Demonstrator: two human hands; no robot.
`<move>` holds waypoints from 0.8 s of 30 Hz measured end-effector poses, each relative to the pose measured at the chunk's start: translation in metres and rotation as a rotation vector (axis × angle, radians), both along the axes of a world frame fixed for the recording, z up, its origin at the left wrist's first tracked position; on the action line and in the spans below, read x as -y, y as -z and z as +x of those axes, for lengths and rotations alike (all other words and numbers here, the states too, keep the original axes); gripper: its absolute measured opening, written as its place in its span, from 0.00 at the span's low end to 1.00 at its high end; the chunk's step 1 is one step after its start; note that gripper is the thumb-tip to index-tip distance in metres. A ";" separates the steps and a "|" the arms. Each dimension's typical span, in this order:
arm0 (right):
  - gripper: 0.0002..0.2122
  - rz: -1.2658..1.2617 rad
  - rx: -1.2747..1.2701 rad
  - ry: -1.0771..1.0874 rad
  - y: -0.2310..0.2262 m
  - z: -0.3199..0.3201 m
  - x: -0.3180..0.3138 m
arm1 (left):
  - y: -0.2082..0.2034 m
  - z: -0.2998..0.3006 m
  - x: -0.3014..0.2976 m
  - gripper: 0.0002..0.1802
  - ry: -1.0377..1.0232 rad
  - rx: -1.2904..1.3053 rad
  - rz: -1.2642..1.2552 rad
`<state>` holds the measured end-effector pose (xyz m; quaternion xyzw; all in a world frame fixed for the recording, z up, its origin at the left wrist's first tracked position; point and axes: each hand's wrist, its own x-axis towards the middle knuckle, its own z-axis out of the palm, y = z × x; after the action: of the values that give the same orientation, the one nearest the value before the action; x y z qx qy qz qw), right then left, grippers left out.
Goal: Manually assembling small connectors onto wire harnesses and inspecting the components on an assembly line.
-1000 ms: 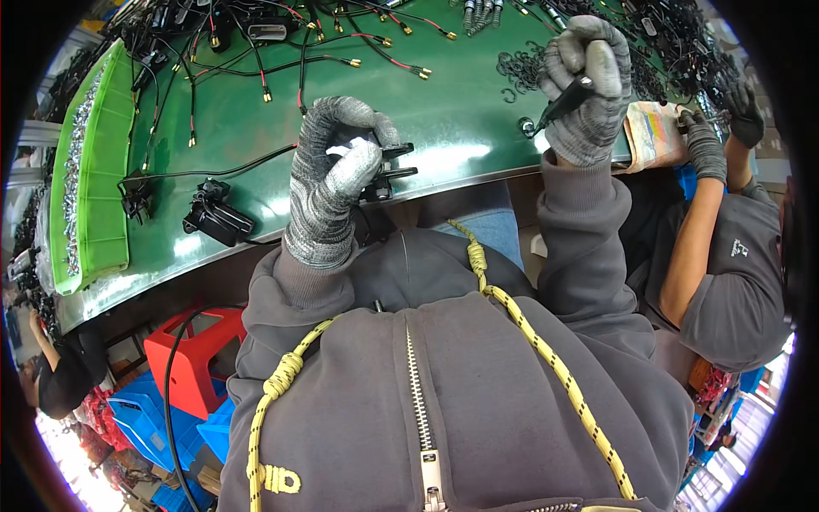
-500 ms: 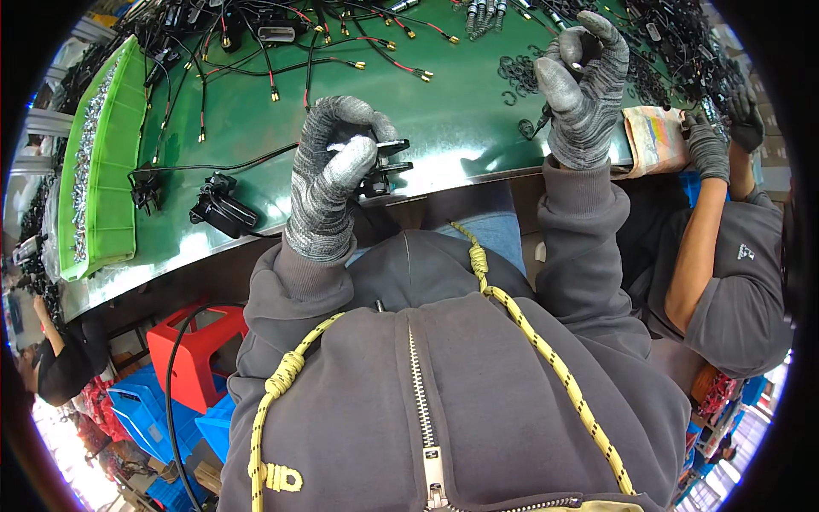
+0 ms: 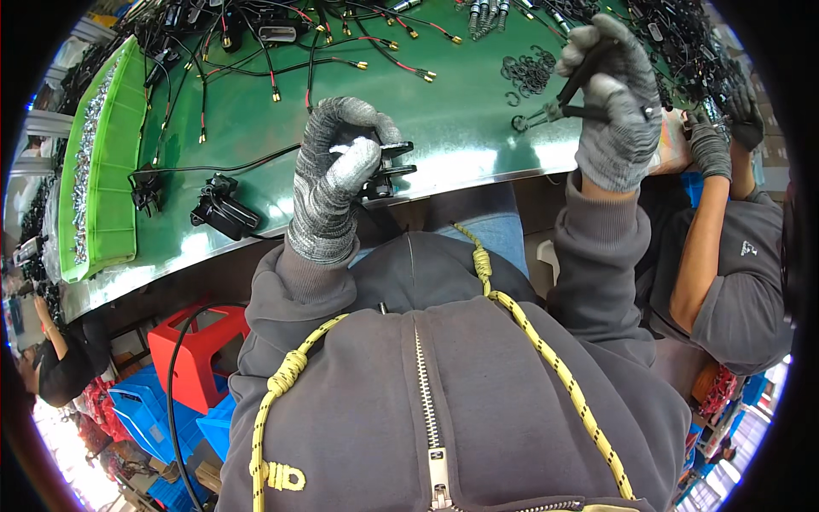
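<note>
Left grip is holding a black part; right grip is holding pliers; a careless swing could scatter rings left of it.

A green-topped workbench with a shiny metal edge carries a long bright-green plastic tray and two black plastic parts. Farther back lie black cables with brass-coloured tips and small black curved clips.

No writing can be read; the small white mark on the co-worker's grey shirt, right, is illegible.
</note>
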<state>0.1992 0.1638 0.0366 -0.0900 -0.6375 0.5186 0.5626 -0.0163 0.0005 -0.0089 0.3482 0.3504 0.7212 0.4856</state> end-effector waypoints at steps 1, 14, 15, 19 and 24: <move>0.22 0.008 -0.075 -0.026 -0.006 -0.001 -0.008 | -0.001 0.000 0.001 0.17 -0.001 -0.002 0.001; 0.20 -0.092 -0.149 -0.032 -0.018 -0.033 -0.017 | 0.005 -0.001 -0.004 0.14 0.000 0.007 0.041; 0.20 -0.150 -0.130 0.009 -0.015 -0.034 -0.013 | 0.006 -0.001 -0.004 0.14 -0.014 0.001 0.052; 0.19 -0.144 -0.149 -0.059 -0.015 -0.029 -0.015 | 0.005 -0.002 -0.001 0.15 0.005 0.019 0.040; 0.20 -0.102 -0.185 -0.124 -0.018 -0.025 -0.014 | 0.007 0.001 -0.003 0.15 -0.003 0.027 0.075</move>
<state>0.1738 0.1775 0.0542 -0.0304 -0.5600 0.5903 0.5806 -0.0153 0.0033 -0.0162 0.3558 0.3172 0.7392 0.4757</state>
